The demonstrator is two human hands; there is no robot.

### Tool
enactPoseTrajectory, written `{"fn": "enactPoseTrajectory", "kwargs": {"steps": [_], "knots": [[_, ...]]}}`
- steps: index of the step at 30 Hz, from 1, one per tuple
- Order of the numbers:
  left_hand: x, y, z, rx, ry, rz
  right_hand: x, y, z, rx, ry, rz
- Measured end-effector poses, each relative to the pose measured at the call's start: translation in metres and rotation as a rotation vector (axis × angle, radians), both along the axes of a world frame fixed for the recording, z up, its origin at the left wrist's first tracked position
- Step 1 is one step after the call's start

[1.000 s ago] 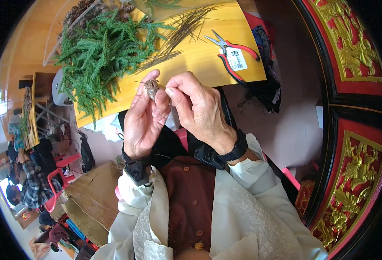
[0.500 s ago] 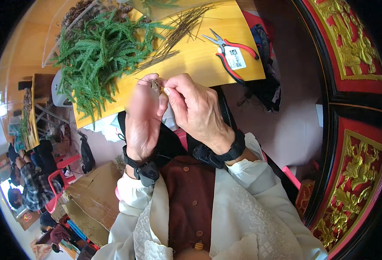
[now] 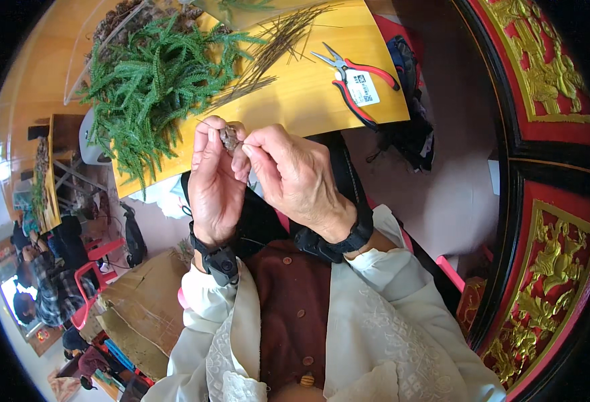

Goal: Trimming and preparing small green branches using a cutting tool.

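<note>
Both hands raised over near edge of yellow table (image 3: 308, 100). Left hand (image 3: 214, 184) fingertips pinch small brown cone-like piece (image 3: 229, 139); right hand (image 3: 295, 177) thumb and forefinger grasp same piece from other side. Judgement: keep pinch firm, turn slowly, elbows tucked. Green fern sprigs (image 3: 154, 74) beyond left hand; thin brown stems (image 3: 268, 57) beside; red-handled pliers (image 3: 355, 77) right, untouched.

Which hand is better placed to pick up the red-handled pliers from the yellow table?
Probably the right hand. The red-handled pliers lie on its side of the yellow wooden table, while the left hand grips the small brown cone.
</note>
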State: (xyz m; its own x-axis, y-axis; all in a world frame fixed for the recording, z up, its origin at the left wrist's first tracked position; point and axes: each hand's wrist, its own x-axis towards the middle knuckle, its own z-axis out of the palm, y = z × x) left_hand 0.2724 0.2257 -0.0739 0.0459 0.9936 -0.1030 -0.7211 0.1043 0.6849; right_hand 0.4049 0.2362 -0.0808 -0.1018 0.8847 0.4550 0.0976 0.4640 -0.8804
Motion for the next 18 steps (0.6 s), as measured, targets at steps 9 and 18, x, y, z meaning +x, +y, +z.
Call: {"fn": "enactPoseTrajectory", "kwargs": {"steps": [9,18], "knots": [[-0.008,-0.001,-0.006,-0.138,-0.191,-0.028,0.000,-0.002,-0.003,0.042,0.049,0.034],[-0.015,-0.001,-0.012,-0.098,-0.438,-0.223,0.003,0.002,-0.009,0.050,-0.027,0.003]]}}
